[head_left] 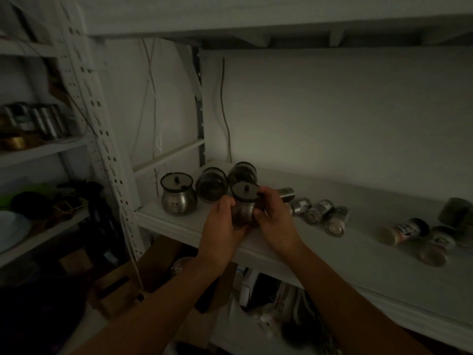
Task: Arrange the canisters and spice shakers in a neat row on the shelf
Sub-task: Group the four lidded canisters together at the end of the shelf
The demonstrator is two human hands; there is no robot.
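Note:
Both hands hold one round steel canister (244, 201) with a clear knobbed lid, just above the front of the white shelf (320, 242). My left hand (222, 224) grips its left side and my right hand (275, 221) its right side. A matching canister (178, 194) stands upright at the shelf's left end. Two more canisters (212, 184) (242, 172) lie tipped on their sides behind. Several small spice shakers (320, 211) lie toppled to the right, and a labelled shaker (404, 230) with more jars lies farther right.
A perforated white upright (102, 139) stands left of the shelf. A neighbouring rack on the left holds metal tins (33, 124) and dark items. Cardboard boxes (153, 272) and clutter sit below the shelf. Cables (226, 111) hang down the back wall.

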